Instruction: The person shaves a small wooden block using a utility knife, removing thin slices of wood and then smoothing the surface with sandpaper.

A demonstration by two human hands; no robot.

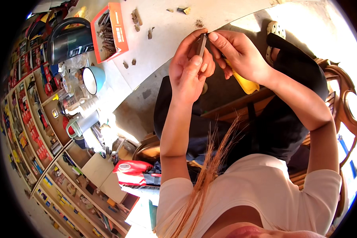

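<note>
Strip [202,45], slim, flat and grey-brown, sits pinched in our left hand [189,71], long axis pointing away from us, tip beside our right hand [242,55], whose grip we can't discern.

The box [118,29] is orange-red, the mug [100,79] blue, the strip [201,46] apparently brown.

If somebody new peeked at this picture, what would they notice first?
Probably the left hand holding a thin brown stick near the top middle, with the right hand close beside it and something bright yellow below that. Next, the red-orange box of brown pieces on the white table at upper left, beside a dark kettle.
</note>
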